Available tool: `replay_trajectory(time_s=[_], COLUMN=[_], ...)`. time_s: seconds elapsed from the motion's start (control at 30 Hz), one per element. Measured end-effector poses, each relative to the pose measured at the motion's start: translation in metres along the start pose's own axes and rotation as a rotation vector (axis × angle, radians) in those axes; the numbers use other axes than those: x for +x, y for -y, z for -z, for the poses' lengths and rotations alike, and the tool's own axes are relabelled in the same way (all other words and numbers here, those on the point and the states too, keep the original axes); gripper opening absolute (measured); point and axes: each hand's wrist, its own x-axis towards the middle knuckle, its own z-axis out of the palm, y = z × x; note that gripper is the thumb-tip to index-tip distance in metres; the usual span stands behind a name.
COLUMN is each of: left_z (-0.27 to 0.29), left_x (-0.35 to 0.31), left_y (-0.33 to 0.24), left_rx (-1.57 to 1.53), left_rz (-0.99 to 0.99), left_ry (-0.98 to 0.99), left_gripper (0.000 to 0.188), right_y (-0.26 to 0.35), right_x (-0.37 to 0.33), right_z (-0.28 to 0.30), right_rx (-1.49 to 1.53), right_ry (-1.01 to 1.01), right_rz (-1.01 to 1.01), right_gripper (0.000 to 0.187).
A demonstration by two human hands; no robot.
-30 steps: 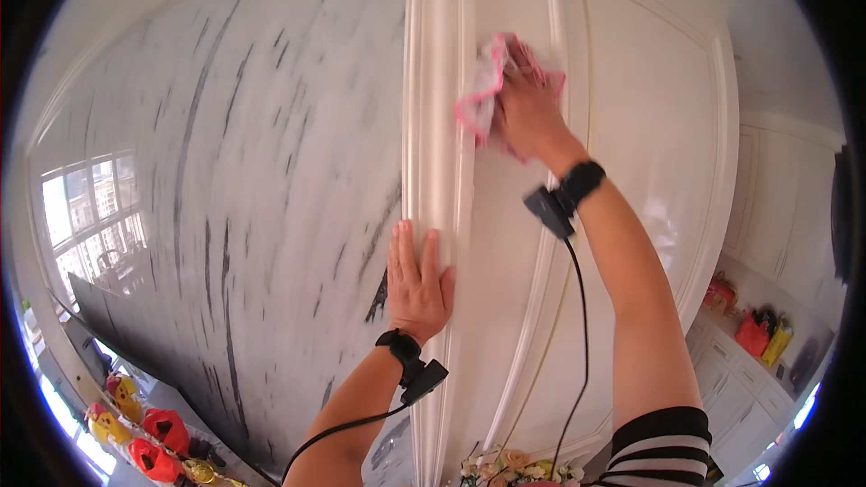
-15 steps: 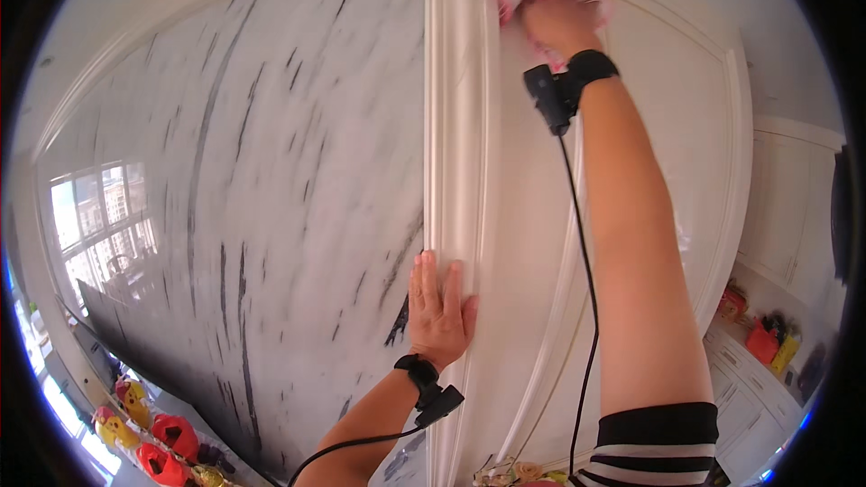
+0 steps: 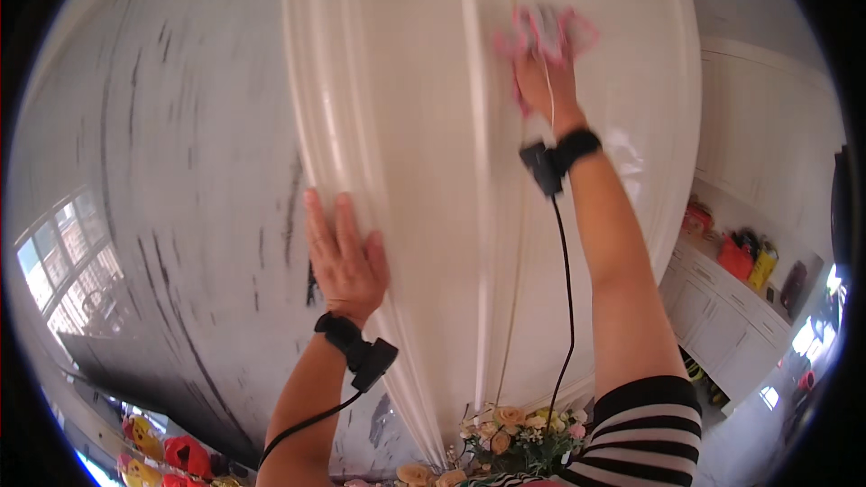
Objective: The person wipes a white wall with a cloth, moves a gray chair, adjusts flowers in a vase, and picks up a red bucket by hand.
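My left hand (image 3: 346,266) rests flat with fingers apart on the white moulding (image 3: 327,126), beside the edge of the grey-veined marble panel (image 3: 189,189). Higher up and to the right, my right hand (image 3: 552,95) grips a pink-edged, whitish cloth (image 3: 544,29), blurred by motion, against the white wall panel (image 3: 424,162). Part of the cloth hangs below the fingers. The fingertips of that hand are hidden by the cloth. Each wrist wears a black strap with a small box and cable.
A bouquet of peach and white flowers (image 3: 510,433) stands low at the panel's foot. Red and yellow ornaments (image 3: 185,455) sit at the lower left. To the right, white cabinets (image 3: 722,307) carry a red bag (image 3: 735,257) and a yellow package (image 3: 762,266).
The view has shifted right, bringing more flowers and cabinets in. My right hand has moved down the white panel with the cloth. My left hand still lies on the moulding.
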Motion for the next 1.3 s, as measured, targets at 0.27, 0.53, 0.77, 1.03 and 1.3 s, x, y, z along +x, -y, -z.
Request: replay_trajectory(time_s=[0.27,0.53,0.77,1.03,1.3], left_z=[-0.021,-0.009,0.016,0.109,0.239], left_x=[0.011,0.0,0.0,-0.22,-0.326], left_y=[-0.027,-0.013,0.0,-0.044,-0.165], left_rx=[-0.039,0.047,-0.099,-0.895,-1.749], left_rz=[-0.036,-0.121,-0.021,0.619,2.123], left_ry=[-0.087,-0.077,0.154,0.927,1.032], left_gripper=[0.05,0.051,0.055,0.052,0.055], right_y=[-0.124,-0.026,-0.004,0.076,0.205], right_x=[-0.378,-0.211,-0.17,-0.142,-0.114], right_z=[0.241,0.435,0.55,0.596,0.613], right_rx=[0.22,1.243,1.365,1.524,1.703], right_ry=[1.064,0.406,0.351,0.684,1.404], right_rz=[-1.316,-2.022,-2.445,-2.421,-1.63], right_gripper=[0.049,0.045,0.043,0.041,0.027])
